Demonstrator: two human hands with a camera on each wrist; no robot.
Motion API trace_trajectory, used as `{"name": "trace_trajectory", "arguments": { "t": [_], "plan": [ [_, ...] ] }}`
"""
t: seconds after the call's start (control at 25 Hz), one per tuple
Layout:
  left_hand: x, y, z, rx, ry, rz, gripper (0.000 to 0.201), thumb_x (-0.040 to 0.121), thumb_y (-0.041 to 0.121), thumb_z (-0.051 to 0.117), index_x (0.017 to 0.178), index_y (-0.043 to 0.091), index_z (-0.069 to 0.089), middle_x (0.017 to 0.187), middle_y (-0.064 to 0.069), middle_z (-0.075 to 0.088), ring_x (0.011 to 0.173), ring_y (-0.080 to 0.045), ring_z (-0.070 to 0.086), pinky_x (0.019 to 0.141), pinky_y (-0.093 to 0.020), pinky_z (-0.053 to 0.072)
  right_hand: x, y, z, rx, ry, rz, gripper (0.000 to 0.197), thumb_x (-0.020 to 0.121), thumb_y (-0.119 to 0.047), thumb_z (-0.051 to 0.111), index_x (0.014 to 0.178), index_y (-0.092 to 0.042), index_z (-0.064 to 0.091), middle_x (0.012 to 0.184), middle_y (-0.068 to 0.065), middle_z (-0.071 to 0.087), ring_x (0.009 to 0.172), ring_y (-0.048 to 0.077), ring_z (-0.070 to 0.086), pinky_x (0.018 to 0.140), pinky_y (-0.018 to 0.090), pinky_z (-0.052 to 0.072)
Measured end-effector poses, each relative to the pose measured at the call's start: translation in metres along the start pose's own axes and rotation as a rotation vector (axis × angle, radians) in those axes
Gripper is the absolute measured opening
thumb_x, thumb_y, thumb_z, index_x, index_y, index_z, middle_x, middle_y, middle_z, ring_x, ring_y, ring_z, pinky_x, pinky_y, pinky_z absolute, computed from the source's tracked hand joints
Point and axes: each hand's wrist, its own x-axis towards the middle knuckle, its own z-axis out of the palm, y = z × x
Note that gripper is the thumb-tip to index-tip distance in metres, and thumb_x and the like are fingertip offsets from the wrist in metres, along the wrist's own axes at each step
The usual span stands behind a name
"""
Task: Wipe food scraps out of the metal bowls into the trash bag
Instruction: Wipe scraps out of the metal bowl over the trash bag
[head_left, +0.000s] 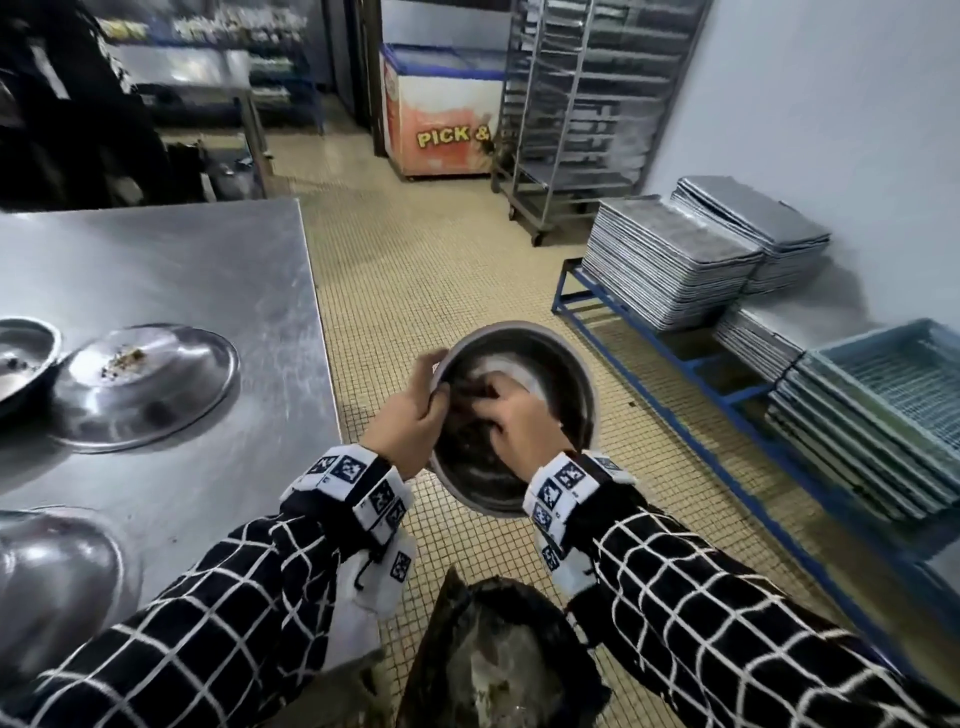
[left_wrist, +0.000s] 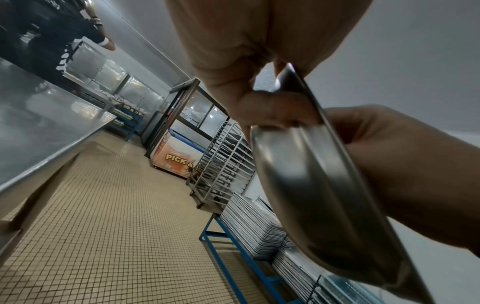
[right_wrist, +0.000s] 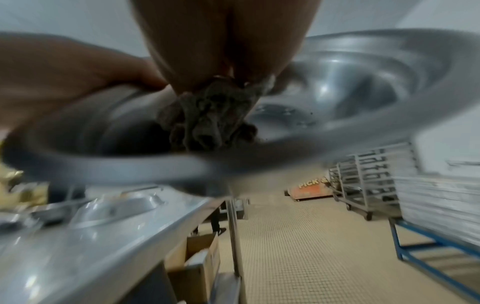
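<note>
bowl (head_left: 519, 415) rim in left hand (head_left: 410, 421), right hand (head_left: 519, 415) inside (clutching rag (right_wrist: 207, 123))

We stand on a floor (head_left: 415, 270) of small beige tiles that runs up the middle of the frame, with a steel table (head_left: 171, 270) filling the left side and a plain pale wall (head_left: 831, 104) on the upper right. At the top centre we see a chest freezer (head_left: 441, 119) lettered "PICK &", and just right of it a tall wheeled metal rack (head_left: 582, 104). Along the right side we see a low blue frame (head_left: 691, 364) carrying stacks of metal trays (head_left: 670, 265), with a pale blue mesh basket (head_left: 898, 364) atop the nearest stack at the right edge.
</note>
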Motion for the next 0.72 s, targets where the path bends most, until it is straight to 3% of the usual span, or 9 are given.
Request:
{"name": "trace_trajectory", "arguments": {
  "t": [0.08,0.12,0.32,0.44,0.52,0.64,0.72],
  "plan": [
    [0.014,-0.001,-0.003,0.009,-0.017,-0.009,0.033,0.102,0.026,0.033,0.134,0.031,0.029,0.090,-0.009,0.062,0.070,-0.026,0.066,0.059,-0.044,0.059,-0.002,0.005,0.000,-0.064,-0.197,-0.044,0.032,0.086,-0.002,0.054,0.115,-0.008,0.067,0.133,0.012,0.052,0.119,0.030,0.049,0.111,0.031,0.031],
    [0.020,-0.001,-0.005,0.015,-0.028,-0.015,0.032,0.101,0.027,0.034,0.133,0.031,0.031,0.088,-0.009,0.063,0.069,-0.026,0.066,0.058,-0.045,0.059,-0.004,0.007,-0.003,-0.090,-0.225,-0.052,0.031,0.088,-0.005,0.052,0.115,-0.006,0.067,0.134,0.013,0.051,0.120,0.031,0.049,0.111,0.031,0.032],
    [0.043,0.002,-0.009,-0.093,-0.087,-0.081,0.023,0.098,0.024,0.045,0.119,0.017,0.049,0.084,-0.008,0.065,0.061,-0.020,0.068,0.049,-0.032,0.055,0.009,0.033,-0.042,-0.129,0.204,0.011,0.028,0.087,-0.002,0.058,0.113,-0.003,0.068,0.114,0.016,0.059,0.102,0.029,0.056,0.095,0.035,0.048],
    [0.052,0.013,-0.006,-0.064,-0.126,-0.079,0.018,0.099,0.024,0.044,0.107,0.012,0.056,0.078,-0.005,0.064,0.055,-0.011,0.064,0.045,-0.019,0.049,0.017,0.055,-0.063,-0.139,-0.002,0.225,0.028,0.093,-0.010,0.051,0.117,-0.010,0.065,0.126,0.014,0.050,0.114,0.027,0.044,0.097,0.039,0.041],
    [0.056,0.021,-0.004,0.011,-0.106,-0.035,0.020,0.100,0.025,0.041,0.103,0.011,0.056,0.079,-0.003,0.063,0.058,-0.010,0.063,0.044,-0.015,0.046,0.008,0.064,-0.058,-0.218,-0.129,0.263,0.033,0.091,-0.005,0.052,0.120,-0.016,0.065,0.132,0.014,0.048,0.118,0.029,0.041,0.100,0.039,0.037],
    [0.064,0.030,0.006,0.109,-0.041,0.085,0.023,0.100,0.023,0.041,0.109,0.009,0.057,0.090,-0.003,0.061,0.079,-0.020,0.062,0.062,-0.025,0.051,-0.016,0.072,-0.044,-0.188,-0.020,0.235,0.032,0.086,-0.001,0.059,0.116,-0.010,0.067,0.131,0.016,0.052,0.118,0.039,0.045,0.104,0.047,0.039],
    [0.069,0.033,0.016,0.162,0.009,0.167,0.028,0.099,0.022,0.042,0.119,0.007,0.056,0.097,-0.001,0.055,0.091,-0.022,0.057,0.075,-0.029,0.047,-0.024,0.073,-0.037,-0.099,-0.029,0.298,0.034,0.086,0.001,0.055,0.117,-0.007,0.067,0.136,0.015,0.048,0.125,0.035,0.041,0.112,0.040,0.030]
  ]
}}
